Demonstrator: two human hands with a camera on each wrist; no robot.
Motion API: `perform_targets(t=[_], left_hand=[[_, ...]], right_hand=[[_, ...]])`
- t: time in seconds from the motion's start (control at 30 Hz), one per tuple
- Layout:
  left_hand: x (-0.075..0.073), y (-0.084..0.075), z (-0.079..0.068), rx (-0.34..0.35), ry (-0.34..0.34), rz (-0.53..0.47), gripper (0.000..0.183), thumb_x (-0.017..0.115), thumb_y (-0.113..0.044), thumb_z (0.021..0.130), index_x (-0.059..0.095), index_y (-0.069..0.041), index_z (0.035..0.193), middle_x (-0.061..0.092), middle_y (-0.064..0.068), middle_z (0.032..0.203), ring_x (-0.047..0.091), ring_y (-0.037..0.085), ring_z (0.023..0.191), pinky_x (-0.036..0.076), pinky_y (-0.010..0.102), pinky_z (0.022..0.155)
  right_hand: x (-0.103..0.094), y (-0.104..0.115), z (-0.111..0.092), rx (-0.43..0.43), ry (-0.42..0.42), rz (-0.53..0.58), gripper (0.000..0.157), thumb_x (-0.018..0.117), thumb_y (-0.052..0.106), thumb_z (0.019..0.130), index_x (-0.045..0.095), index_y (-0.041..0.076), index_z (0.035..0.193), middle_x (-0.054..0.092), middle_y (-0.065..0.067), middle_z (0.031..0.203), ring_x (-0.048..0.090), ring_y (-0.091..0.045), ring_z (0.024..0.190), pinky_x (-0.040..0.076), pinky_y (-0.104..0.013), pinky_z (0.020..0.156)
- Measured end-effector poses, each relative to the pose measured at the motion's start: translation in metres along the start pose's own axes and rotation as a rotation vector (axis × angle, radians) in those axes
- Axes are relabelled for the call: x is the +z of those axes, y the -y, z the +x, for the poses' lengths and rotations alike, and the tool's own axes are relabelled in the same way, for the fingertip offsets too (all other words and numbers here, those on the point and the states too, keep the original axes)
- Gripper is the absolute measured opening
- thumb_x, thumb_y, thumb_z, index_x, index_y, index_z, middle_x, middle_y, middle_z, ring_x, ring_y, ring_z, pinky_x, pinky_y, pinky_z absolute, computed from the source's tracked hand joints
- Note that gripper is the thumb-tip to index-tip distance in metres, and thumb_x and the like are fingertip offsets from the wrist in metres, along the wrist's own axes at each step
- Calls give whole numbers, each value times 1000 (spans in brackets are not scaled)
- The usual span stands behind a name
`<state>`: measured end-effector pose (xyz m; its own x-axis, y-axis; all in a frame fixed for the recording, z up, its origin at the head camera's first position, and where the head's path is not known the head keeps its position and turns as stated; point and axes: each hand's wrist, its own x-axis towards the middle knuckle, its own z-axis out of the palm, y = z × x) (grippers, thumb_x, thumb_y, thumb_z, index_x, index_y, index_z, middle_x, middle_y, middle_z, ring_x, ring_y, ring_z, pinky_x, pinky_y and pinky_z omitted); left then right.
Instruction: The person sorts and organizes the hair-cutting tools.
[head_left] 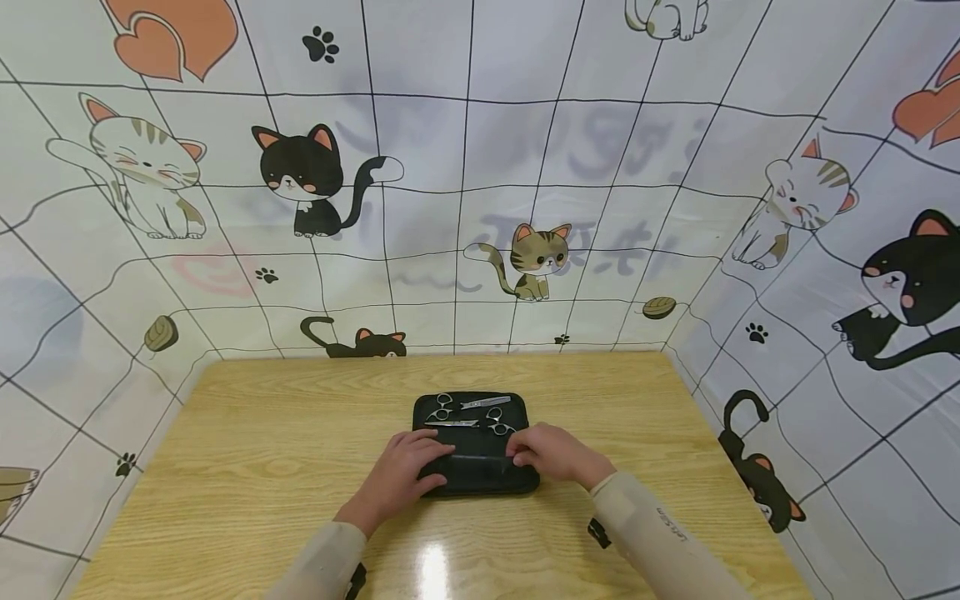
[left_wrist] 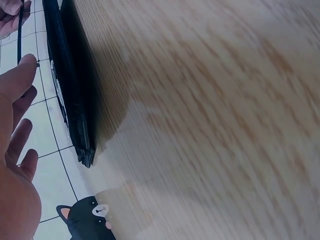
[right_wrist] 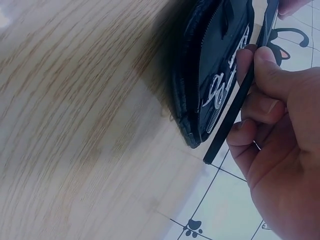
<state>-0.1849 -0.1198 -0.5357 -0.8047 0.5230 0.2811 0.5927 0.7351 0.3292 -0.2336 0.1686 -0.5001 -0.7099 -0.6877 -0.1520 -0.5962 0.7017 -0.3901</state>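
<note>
A black zippered case (head_left: pixel 472 487) lies opened on the table, with two pairs of silver scissors (head_left: pixel 453 423) on its far half, one with comb-like teeth. My right hand (head_left: pixel 555 454) pinches a thin, flat black piece (right_wrist: pixel 225 127) between thumb and fingertips. That piece shows edge-on in both wrist views, raised over the case with a gap between them. At its other end my left hand (head_left: pixel 405 471) holds it by the thumb and fingertips, the remaining fingers (left_wrist: pixel 20 142) loosely spread. In the head view its black blends into the case, so its full outline is hidden.
The light wood table (head_left: pixel 285 442) reaches around the case on all sides. White cloth walls (head_left: pixel 427 217) with grid lines and cartoon cats rise at the back and both sides. Black straps (head_left: pixel 598 533) show under both sleeves.
</note>
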Motion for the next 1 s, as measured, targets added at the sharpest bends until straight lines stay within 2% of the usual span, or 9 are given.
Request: perform_targets(t=[0.2,0.67,1.0], left_hand=[[0,0,0,9,-25,8,41,69,-34,80,61,-25,119,63,-12,113,45,14,124,33,38,103],[0,0,3,-6,-31,22,37,69,-38,79,65,-26,113,65,-12,109,48,13,119,33,38,102],[1,2,3,-6,-26,68,35,69,-39,79,66,-27,112,66,-12,108,50,12,115,34,38,100]], right_hand=[[1,0,1,-7,4,-1,8,59,21,89,65,21,94,63,14,87,56,1,77,50,-24,71],[2,1,4,-13,-11,-9,8,60,21,88,66,19,94,64,12,88,58,-1,79,50,-25,72],[3,2,4,-31,-24,-27,9,60,22,88,66,21,94,65,12,89,58,-1,79,50,-24,72]])
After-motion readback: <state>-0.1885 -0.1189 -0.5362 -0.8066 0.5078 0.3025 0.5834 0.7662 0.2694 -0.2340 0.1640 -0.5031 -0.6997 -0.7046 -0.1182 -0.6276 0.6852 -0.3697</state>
